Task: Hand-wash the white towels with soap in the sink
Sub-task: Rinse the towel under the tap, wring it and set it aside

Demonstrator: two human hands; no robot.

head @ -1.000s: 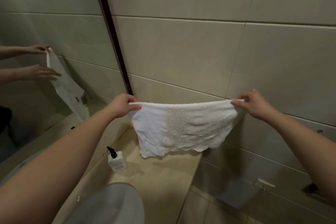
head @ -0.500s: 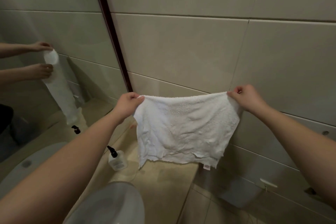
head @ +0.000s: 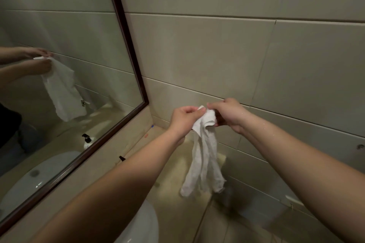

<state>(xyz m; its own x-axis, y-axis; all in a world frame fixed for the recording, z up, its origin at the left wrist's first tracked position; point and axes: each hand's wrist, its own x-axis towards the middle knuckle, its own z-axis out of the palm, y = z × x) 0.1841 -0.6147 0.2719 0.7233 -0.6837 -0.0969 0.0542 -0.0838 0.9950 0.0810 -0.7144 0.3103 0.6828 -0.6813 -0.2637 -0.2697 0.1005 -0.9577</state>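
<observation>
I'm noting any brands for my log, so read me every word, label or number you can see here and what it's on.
No text can be read.
White towel, seen in the mirror: a dark mark near its lower corner, mirrored and too blurred to read.
Soap bottle, seen only as a reflection: no label legible.

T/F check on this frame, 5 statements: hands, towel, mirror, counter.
1. Both hands pinch the towel at its top. True: left hand, right hand.
2. The towel lies flat on the counter. False: it hangs in the air, bunched.
3. The mirror reflects the towel. True.
4. The hands are far apart. False: they nearly meet.
5. The towel is blue. False: white.
</observation>
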